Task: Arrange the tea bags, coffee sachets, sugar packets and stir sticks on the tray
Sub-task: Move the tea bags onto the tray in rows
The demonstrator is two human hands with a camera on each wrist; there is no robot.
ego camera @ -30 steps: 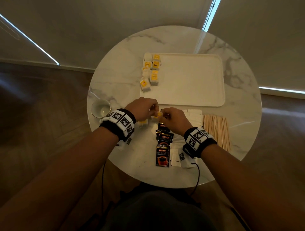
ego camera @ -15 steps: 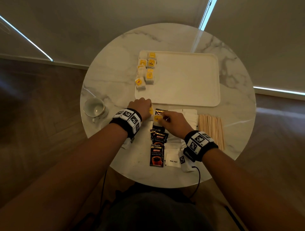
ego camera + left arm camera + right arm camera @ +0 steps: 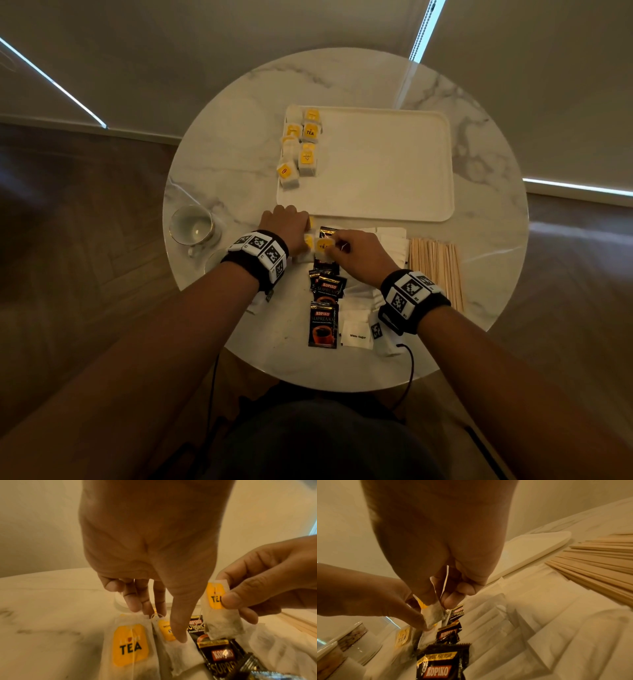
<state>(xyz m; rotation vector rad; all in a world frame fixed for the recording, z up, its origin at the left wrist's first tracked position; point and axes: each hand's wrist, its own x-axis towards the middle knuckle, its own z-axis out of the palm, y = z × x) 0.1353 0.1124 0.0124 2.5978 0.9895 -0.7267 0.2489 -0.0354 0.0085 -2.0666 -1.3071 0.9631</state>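
Note:
My right hand (image 3: 334, 246) pinches a tea bag (image 3: 323, 246) by its yellow tag and holds it just above the table; the pinch shows in the right wrist view on the tea bag (image 3: 433, 614). My left hand (image 3: 163, 619) reaches down with straight fingers, its thumb tip pressing a second tea bag (image 3: 165, 630) on the table. A third tea bag (image 3: 130, 645) lies left of it. Several tea bags (image 3: 301, 144) sit along the left side of the cream tray (image 3: 383, 205). Black coffee sachets (image 3: 322, 325), white sugar packets (image 3: 356, 334) and wooden stir sticks (image 3: 435, 267) lie in front of the tray.
A glass cup (image 3: 191, 226) stands at the round marble table's left edge (image 3: 171, 192). Most of the tray's floor is bare. The stir sticks lie close to the right front rim of the table.
My right hand has drawn the tea bag away from my left hand and lifted it slightly. My left hand has shifted a little toward the tray's near edge.

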